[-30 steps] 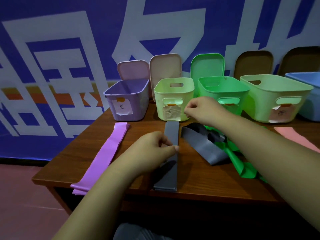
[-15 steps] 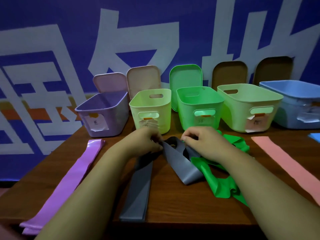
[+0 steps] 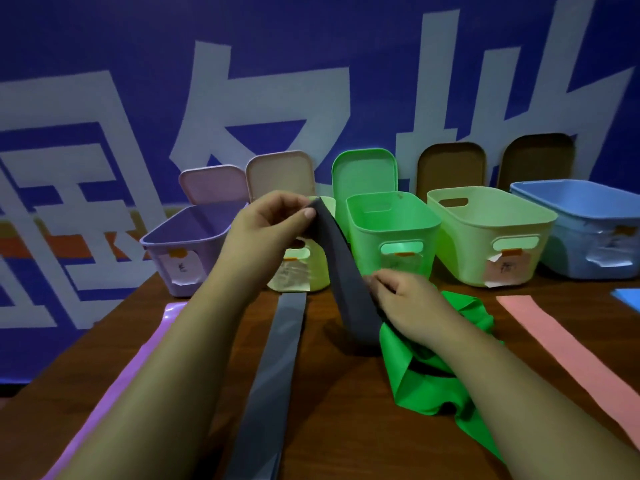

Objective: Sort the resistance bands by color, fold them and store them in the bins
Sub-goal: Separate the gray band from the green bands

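Before the pale-green bin [image 3: 306, 279], pinched gray band [image 3: 343, 268]

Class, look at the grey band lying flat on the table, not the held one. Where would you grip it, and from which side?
Pinch the flat grey band at its short far end, by the pale green bin, coming down from above. It lies thin and flat, and that end is bare, apart from the green band.

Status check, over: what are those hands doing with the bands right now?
Left hand pinches held grey band at top. Right hand grips its lower part. Green band bunched beneath right wrist.
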The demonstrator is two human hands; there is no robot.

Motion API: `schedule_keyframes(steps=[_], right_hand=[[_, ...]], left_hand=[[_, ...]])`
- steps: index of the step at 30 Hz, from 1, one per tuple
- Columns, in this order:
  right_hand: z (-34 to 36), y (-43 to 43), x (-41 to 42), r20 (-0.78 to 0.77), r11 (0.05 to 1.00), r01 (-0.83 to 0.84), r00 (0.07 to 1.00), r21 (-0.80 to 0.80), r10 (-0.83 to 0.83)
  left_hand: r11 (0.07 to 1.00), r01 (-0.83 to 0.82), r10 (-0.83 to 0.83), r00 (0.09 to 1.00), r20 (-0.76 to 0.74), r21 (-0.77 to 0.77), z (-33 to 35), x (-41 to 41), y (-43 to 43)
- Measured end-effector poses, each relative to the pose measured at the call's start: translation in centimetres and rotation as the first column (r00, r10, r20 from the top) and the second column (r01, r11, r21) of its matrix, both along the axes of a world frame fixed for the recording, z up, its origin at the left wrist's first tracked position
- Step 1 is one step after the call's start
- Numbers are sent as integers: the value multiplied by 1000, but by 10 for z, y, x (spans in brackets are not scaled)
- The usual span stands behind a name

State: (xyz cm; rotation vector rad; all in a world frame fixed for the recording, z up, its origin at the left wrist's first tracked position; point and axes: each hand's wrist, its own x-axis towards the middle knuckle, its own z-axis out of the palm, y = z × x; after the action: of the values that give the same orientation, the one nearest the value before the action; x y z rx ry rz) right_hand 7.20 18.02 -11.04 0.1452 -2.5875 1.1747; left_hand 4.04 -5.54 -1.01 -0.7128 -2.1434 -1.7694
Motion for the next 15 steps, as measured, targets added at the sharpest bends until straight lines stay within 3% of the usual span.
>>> schedule_keyframes(steps=[5,15], right_hand=[[-1,1,5,49,998,-8,999,-69,11],[73,-8,13,-84,965,5,996,-263,-28]], left_hand=[[998,-56,56,988,-147,2,41,4,9],[997,-65,69,979,-189,28,97,16,21]])
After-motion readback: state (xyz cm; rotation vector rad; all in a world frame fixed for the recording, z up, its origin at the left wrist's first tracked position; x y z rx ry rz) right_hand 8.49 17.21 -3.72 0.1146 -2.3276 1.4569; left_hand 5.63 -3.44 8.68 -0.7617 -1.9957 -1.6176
